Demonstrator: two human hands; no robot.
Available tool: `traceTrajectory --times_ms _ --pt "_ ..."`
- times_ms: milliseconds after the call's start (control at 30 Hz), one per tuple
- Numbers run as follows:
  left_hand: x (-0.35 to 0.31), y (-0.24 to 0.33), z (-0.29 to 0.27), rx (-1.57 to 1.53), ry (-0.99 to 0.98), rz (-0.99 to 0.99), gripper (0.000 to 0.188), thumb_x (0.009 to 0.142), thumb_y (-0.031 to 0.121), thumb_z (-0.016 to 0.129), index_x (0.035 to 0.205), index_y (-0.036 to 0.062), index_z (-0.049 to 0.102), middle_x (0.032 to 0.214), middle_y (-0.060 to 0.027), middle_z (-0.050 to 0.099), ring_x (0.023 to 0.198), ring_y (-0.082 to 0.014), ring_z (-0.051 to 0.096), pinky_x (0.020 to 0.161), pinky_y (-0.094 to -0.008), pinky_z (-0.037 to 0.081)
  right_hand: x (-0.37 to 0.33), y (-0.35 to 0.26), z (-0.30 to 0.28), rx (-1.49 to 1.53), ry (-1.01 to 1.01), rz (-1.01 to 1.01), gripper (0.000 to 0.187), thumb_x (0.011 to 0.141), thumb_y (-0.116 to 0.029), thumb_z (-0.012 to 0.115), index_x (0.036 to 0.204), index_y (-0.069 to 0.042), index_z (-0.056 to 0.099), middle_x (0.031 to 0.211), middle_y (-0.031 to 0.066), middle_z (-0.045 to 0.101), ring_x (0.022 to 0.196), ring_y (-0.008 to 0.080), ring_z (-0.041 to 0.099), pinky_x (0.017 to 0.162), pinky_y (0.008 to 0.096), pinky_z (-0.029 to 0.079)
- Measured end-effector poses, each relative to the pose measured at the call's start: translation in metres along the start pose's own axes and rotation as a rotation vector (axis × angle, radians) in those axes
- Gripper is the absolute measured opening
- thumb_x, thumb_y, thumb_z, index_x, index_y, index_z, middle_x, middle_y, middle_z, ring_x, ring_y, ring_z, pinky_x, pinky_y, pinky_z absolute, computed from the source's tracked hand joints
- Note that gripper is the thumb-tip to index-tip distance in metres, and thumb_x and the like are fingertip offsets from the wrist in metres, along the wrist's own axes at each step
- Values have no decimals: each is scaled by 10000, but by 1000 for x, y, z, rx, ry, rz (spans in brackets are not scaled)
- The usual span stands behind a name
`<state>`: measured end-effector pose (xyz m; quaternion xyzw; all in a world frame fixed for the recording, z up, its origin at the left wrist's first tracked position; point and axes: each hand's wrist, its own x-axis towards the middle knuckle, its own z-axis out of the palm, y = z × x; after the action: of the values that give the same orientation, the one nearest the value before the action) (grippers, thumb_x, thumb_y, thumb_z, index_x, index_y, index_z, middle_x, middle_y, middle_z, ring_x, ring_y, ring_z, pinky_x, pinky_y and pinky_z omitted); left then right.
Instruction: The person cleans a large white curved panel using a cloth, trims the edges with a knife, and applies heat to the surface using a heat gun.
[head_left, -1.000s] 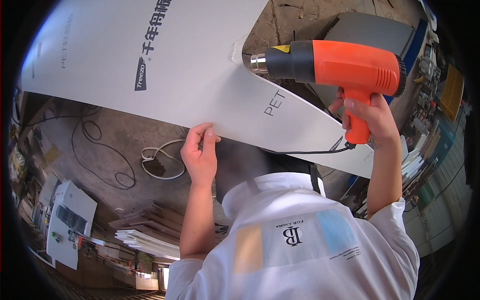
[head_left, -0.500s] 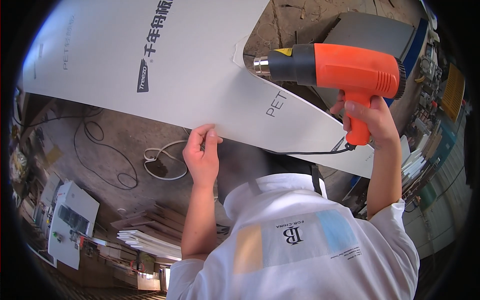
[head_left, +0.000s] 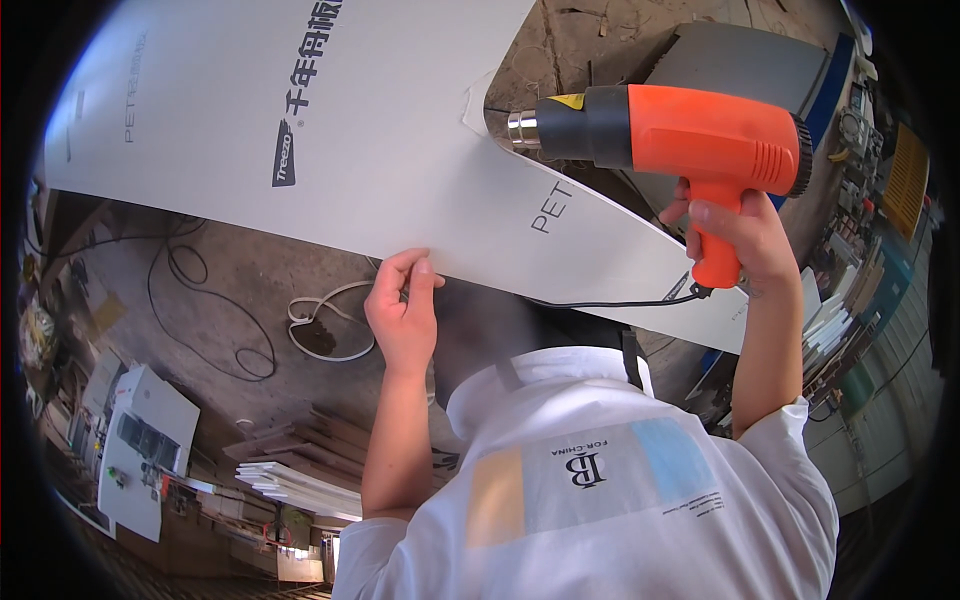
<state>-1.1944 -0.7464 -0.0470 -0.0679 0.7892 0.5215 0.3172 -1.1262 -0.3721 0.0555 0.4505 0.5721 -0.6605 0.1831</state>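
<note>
My right hand (head_left: 735, 230) is wrapped round the handle of an orange and black heat gun (head_left: 710, 140). Its metal nozzle points left, close to the notched edge of a large white board (head_left: 400, 150) with dark print. A peeled or raised whitish flap (head_left: 476, 105) shows on the board beside the nozzle. My left hand (head_left: 405, 295) is at the board's near edge, its fingers curled and the thumb close to the index finger. What lies between those fingers, if anything, is hidden.
A black power cord (head_left: 610, 303) runs from the gun's handle across the board. On the floor are a white looped cable (head_left: 335, 357) and a dark cord (head_left: 190, 315). Stacked boards (head_left: 300, 475) and a white machine (head_left: 150, 450) stand at lower left, a grey panel (head_left: 740, 65) at upper right.
</note>
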Motion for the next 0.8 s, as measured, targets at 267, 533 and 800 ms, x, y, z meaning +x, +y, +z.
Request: traceTrajectory --times_ms 267,533,800 --pt "1 0 1 -3 15 2 169 1040 131 638 1101 -17 692 818 -38 708 761 -84 652 711 -239 490 1 2 2 -33 -7 -33 497 814 -191 782 1255 -18 631 1025 109 682 700 180 722 554 315 600" --pt "0 0 0 3 6 -5 169 1039 129 636 1104 -17 692 820 -43 708 777 -93 663 728 -247 505 3 9 -1 -24 -45 -43 518 821 -186 785 1282 -18 620 1051 106 666 762 206 741 567 319 608" --pt "-1 2 1 -12 1 -13 175 1039 133 639 1113 -18 688 833 -44 710 783 -95 664 747 -251 517 3 7 -1 -43 -41 -17 523 817 -183 785 1285 -18 621 1050 108 666 815 219 751 574 322 611"
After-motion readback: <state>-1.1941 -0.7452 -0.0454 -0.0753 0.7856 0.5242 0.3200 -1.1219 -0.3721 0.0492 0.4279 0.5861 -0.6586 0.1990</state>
